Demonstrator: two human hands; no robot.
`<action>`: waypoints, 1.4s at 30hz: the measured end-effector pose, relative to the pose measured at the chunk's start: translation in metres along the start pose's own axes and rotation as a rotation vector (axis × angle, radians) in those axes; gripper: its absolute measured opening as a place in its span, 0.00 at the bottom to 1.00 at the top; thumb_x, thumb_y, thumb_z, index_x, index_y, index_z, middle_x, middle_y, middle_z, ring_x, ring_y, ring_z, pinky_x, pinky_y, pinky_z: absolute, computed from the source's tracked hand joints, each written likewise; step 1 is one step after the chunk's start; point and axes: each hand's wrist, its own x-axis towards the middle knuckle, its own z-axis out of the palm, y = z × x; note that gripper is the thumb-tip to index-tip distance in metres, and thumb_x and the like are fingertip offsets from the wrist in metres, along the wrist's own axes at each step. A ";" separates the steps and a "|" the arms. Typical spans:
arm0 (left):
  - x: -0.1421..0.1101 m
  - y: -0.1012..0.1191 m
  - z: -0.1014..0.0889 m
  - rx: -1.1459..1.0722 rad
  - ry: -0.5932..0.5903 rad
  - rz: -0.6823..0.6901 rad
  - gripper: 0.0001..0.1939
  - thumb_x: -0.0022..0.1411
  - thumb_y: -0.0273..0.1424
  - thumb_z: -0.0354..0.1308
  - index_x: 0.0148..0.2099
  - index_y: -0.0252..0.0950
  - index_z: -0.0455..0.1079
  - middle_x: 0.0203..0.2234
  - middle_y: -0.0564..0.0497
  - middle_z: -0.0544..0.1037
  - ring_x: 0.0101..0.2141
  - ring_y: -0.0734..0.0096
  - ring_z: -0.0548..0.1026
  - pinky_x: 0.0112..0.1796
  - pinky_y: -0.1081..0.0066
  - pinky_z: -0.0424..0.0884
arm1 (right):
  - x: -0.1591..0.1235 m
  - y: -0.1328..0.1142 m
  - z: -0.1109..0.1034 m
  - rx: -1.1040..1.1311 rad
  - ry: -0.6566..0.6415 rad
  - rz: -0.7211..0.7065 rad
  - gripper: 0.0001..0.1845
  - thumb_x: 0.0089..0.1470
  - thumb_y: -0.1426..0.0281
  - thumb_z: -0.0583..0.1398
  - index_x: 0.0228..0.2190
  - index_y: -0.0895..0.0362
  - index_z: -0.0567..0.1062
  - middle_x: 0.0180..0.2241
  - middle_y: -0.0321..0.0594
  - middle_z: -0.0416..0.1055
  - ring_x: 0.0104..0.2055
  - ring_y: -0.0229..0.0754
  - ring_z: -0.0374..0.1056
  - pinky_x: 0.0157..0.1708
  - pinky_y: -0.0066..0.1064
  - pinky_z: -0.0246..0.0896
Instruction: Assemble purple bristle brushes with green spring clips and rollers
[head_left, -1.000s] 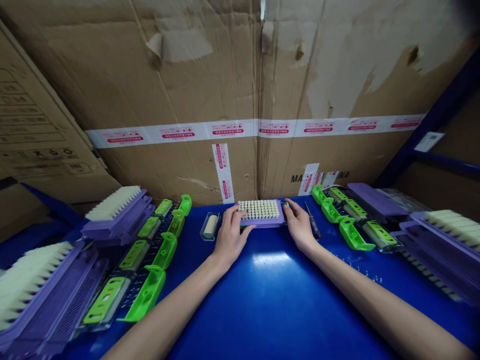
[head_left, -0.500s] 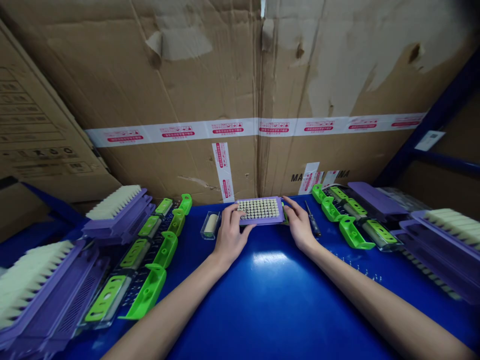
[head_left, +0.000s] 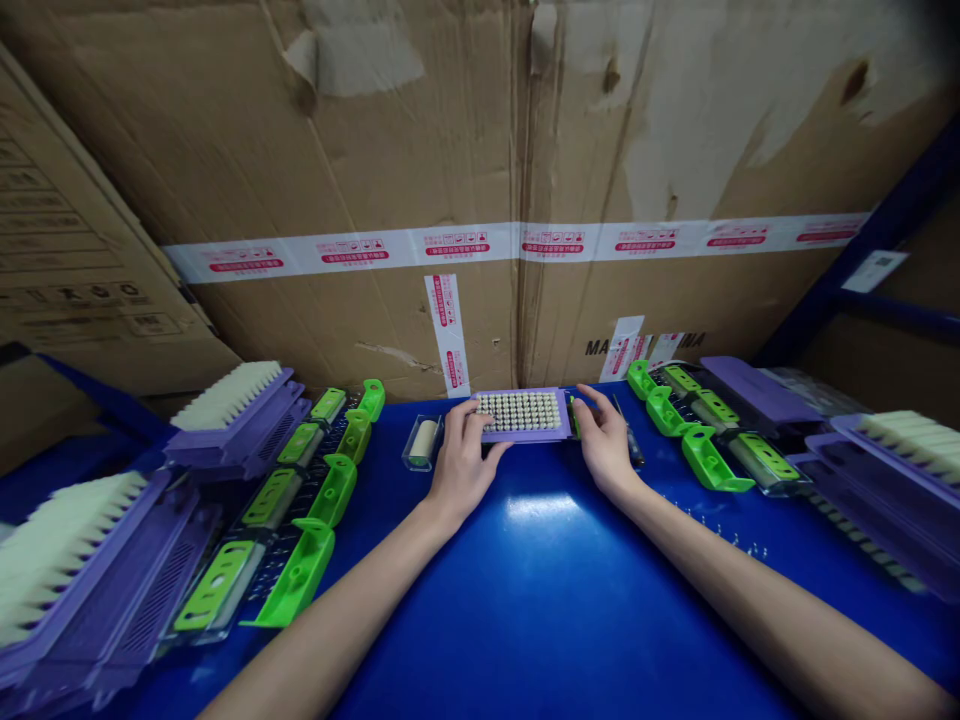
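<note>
A purple brush head [head_left: 562, 420] with rows of pale bristle tufts faces me at the back of the blue table. My left hand [head_left: 465, 450] grips its left end, fingers over the top and bristles, thumb along the lower edge. A small bright-green part [head_left: 575, 417] shows at the right end; whether it is fixed there I cannot tell. Beside that end is my right hand [head_left: 606, 445], index finger stretched out and thumb apart from it. A screwdriver [head_left: 636, 448] lies just right of this hand, partly hidden by it.
Left of my left hand stands a clear case with a pale roller [head_left: 424, 440]. Purple brush parts [head_left: 232, 420], green-topped clear cases [head_left: 217, 590] and green covers [head_left: 296, 575] line the left side. Similar green covers [head_left: 709, 460] and small screws [head_left: 720, 530] lie right. Cardboard [head_left: 337, 330] rises behind.
My right hand has shifted slightly right, and its index finger has come away from the brush head's corner. My left hand keeps its hold. The view has tilted slightly.
</note>
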 end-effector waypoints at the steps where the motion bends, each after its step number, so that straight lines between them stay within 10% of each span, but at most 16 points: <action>1: 0.000 0.000 0.000 -0.002 -0.005 0.001 0.16 0.55 0.29 0.61 0.43 0.37 0.60 0.46 0.45 0.63 0.48 0.60 0.68 0.47 0.56 0.70 | 0.000 0.000 0.000 0.003 0.008 0.006 0.30 0.47 0.55 0.58 0.48 0.60 0.69 0.29 0.42 0.74 0.29 0.44 0.69 0.29 0.35 0.66; 42: 0.000 0.005 0.002 0.027 -0.001 -0.044 0.20 0.52 0.30 0.63 0.44 0.37 0.57 0.42 0.46 0.62 0.45 0.60 0.68 0.44 0.57 0.71 | -0.006 -0.007 0.000 0.139 -0.096 -0.028 0.32 0.45 0.55 0.62 0.50 0.56 0.68 0.35 0.45 0.76 0.32 0.48 0.73 0.29 0.40 0.70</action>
